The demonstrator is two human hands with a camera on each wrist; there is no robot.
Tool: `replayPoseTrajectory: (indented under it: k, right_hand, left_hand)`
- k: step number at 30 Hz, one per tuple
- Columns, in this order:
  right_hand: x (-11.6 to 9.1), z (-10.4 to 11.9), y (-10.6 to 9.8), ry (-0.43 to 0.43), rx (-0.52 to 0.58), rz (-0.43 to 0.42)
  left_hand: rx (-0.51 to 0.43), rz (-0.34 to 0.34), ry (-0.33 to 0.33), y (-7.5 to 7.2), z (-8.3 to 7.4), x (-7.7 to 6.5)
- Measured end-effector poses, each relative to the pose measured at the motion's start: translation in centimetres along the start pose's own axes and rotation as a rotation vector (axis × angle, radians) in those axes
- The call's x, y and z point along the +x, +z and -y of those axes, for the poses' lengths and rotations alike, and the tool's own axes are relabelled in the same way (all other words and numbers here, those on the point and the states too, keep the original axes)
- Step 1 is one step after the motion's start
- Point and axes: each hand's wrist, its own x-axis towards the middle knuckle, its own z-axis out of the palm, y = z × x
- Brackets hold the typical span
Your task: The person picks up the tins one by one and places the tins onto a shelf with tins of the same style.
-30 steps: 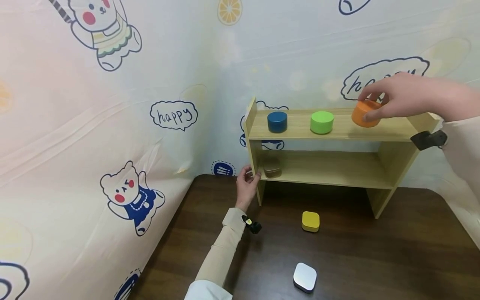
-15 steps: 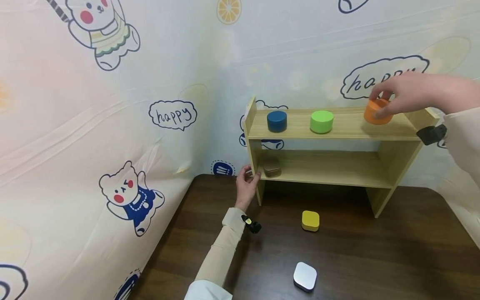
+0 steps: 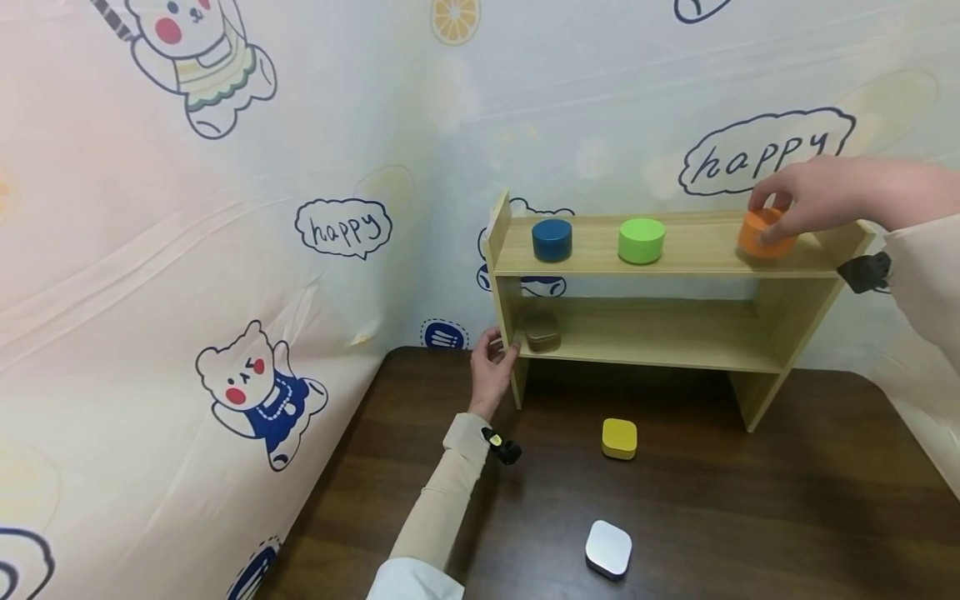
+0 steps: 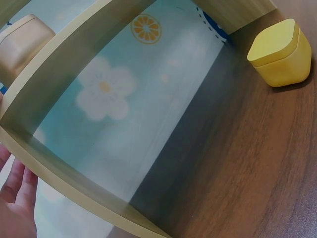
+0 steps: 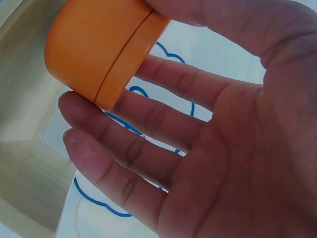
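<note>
My right hand pinches an orange round lidded tin between thumb and fingers, at the right end of the top board of a small wooden shelf. In the right wrist view the other fingers spread out below the tin. A blue round tin and a green round tin stand on the same board, left and middle. My left hand grips the shelf's left side panel, thumb at its front edge; in the left wrist view its fingers lie along the outer side.
A brownish square tin sits at the left end of the lower board. On the dark wooden table in front are a yellow square tin and, nearer, a white square tin. A printed cloth hangs behind the shelf.
My right hand has carried the orange tin rightward along the top board, then lowered it slightly. The left hand has stayed on the side panel.
</note>
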Motion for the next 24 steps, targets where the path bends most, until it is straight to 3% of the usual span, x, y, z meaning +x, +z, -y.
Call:
replayPoseTrajectory:
  k: [18,24]
  right_hand:
    - [-0.1,-1.0,0.8,0.032,-0.025,0.007]
    - [-0.1,-1.0,0.9,0.03,-0.025,-0.003]
  left_hand:
    - [0.002,0.005,-0.002,0.0,-0.1,-0.1]
    - [-0.007,-0.004,-0.004,0.1,1.1,0.5]
